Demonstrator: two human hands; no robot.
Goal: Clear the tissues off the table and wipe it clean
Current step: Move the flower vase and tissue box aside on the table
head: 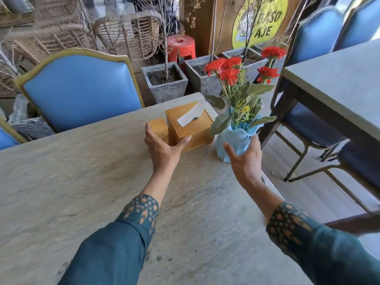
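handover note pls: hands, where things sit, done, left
Left hand: open, fingers spread at the wooden tissue box, thumb touching its front; no grip.
Right hand: open against the blue vase, not closed round it.
Box and vase stand at the table's far edge; one tissue sticks out of the box.
Done: no loose tissues in view.
Left: probably shift box and vase, then wipe; no cloth in view.

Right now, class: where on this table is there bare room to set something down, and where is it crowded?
Free: the broad tabletop left of the left hand, toward the blue chair, and the near stretch between the two sleeves. Crowded: the far right corner, where the wooden tissue box, small wooden box and blue vase stand close together.
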